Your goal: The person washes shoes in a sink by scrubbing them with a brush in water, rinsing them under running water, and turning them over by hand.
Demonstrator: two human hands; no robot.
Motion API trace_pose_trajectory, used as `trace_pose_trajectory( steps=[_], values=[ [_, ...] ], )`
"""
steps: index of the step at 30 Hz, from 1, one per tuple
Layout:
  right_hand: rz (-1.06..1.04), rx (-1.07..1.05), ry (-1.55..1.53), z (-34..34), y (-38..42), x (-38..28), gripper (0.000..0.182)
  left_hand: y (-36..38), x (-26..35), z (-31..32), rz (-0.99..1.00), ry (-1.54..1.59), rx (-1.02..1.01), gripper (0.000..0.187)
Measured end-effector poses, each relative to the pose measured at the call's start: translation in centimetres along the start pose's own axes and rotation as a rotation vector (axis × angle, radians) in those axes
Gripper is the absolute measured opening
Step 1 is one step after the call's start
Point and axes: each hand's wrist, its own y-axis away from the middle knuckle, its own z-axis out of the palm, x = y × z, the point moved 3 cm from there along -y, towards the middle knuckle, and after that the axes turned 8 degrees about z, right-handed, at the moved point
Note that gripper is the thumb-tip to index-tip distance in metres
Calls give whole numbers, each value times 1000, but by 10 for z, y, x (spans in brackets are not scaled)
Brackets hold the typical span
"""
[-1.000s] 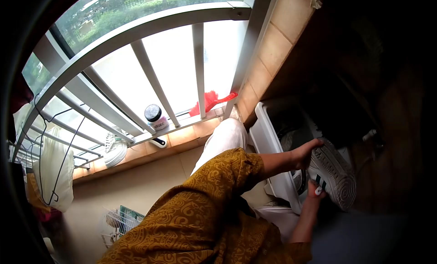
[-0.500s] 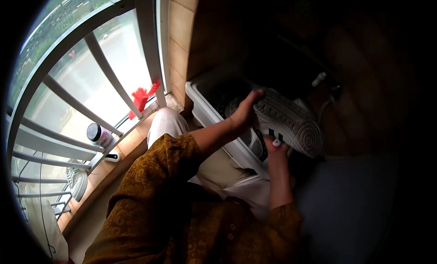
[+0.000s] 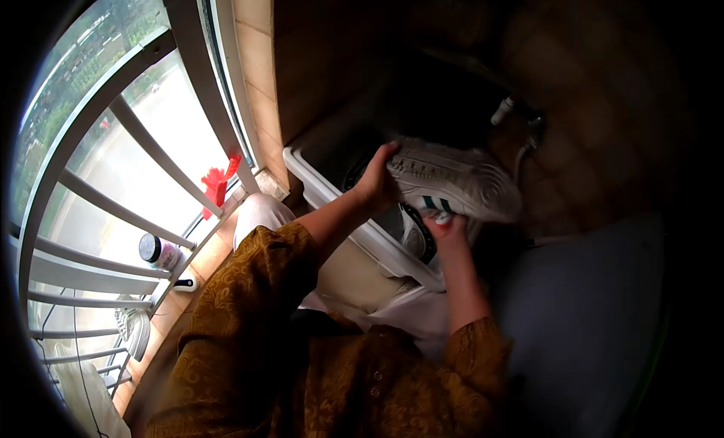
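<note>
A white sneaker point(image 3: 452, 180) with dark green stripes is held over the sink, sole tilted up and to the right. My left hand point(image 3: 378, 180) is closed around its left end. Below the stripes, my right hand point(image 3: 446, 228) is closed against the shoe's near side. A small white tip shows between its fingers; the rest of that thing is hidden. Under the shoe, partly covered, lies another shoe point(image 3: 413, 238), white and dark, inside the white sink point(image 3: 354, 230).
A red brush point(image 3: 216, 193) and a dark-lidded jar point(image 3: 158, 251) stand on the window ledge at left, by the railing bars. A black-handled tool point(image 3: 186, 284) and another white sneaker point(image 3: 134, 328) are there too. A tap point(image 3: 503, 110) sits beyond the sink.
The sneaker has turned, so its striped side shows more and its sole less. Both hands stay on it. The whole view has shifted slightly.
</note>
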Motion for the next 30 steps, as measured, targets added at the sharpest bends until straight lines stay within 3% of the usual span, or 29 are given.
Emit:
trace_pose_trajectory(
  steps=[1,3,4,5,7,8,11,12,13,16,18,21,26,30],
  values=[
    [114,346,-127,-5,-5,13,59,-2,-15,-17,-70,28,209,62],
    [83,71,-165,-7,0,23,57,2,-25,-33,-52,25,112,60],
    [58,45,-158,-7,6,21,57,2,-21,-29,-38,-6,20,61],
    [51,50,-170,-2,8,16,57,5,-19,-29,-34,-34,-58,62],
    [164,56,-176,2,11,6,53,11,-9,-26,-178,-111,29,67],
    [155,234,-257,0,13,0,48,9,-3,-37,-231,-299,109,73],
    [123,173,-218,14,10,-8,43,5,13,-49,201,-1009,102,91],
    [121,183,-157,18,11,-8,40,12,12,-45,246,-1026,-97,101],
    [120,187,-168,17,11,-7,40,17,9,-44,282,-1093,-179,98],
    [182,203,-203,7,9,-4,35,20,3,-71,325,-1077,-179,98],
    [225,270,-162,14,16,-4,33,23,6,-81,137,-864,-127,95],
    [314,315,-98,16,17,5,32,27,5,-72,113,-848,-196,94],
    [399,203,-25,33,12,16,34,36,-4,-53,38,-472,-71,62],
    [459,174,89,37,17,16,37,44,-5,-62,-114,-164,-37,57]
  ],
)
